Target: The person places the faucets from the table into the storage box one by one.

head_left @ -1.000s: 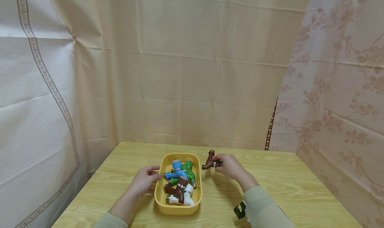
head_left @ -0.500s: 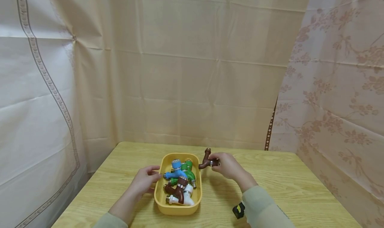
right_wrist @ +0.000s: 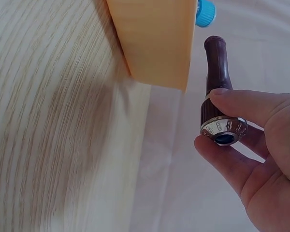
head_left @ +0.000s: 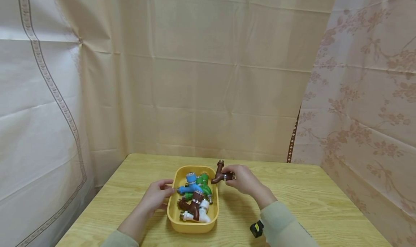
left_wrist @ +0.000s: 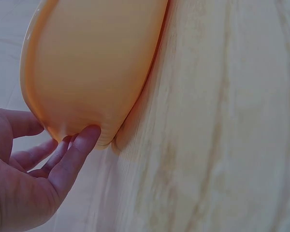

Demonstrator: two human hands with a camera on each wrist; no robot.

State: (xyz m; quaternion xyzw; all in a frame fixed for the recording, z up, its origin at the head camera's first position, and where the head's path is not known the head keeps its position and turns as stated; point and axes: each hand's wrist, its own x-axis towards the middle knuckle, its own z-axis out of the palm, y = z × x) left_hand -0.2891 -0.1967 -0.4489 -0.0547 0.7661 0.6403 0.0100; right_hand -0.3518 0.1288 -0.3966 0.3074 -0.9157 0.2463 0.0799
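Note:
A yellow plastic tub (head_left: 192, 228) stands on the table with several water taps in it: blue (head_left: 194, 187), green (head_left: 206, 187), brown (head_left: 196, 209) and white (head_left: 204, 216). My left hand (head_left: 156, 195) lies along the tub's left side, thumb and fingertips touching its wall (left_wrist: 96, 63), fingers loosely bent. With thumb and fingers my right hand (head_left: 244, 180) pinches another brown tap (head_left: 219, 174) by its ribbed, chrome-banded handle. That tap's spout end (right_wrist: 215, 48) points left and overlaps the tub's right rim in the head view. Its brass-coloured threaded end sticks up.
The wood-grain table (head_left: 308, 200) extends on both sides of the tub. Beige curtains (head_left: 208, 81) hang behind it, with a floral cloth (head_left: 367, 106) at the right. A small black item with a yellow mark (head_left: 256, 228) sits beside my right sleeve.
My right hand has moved left with the brown tap, from beside the tub to its right rim. The left hand and the tub have stayed in place.

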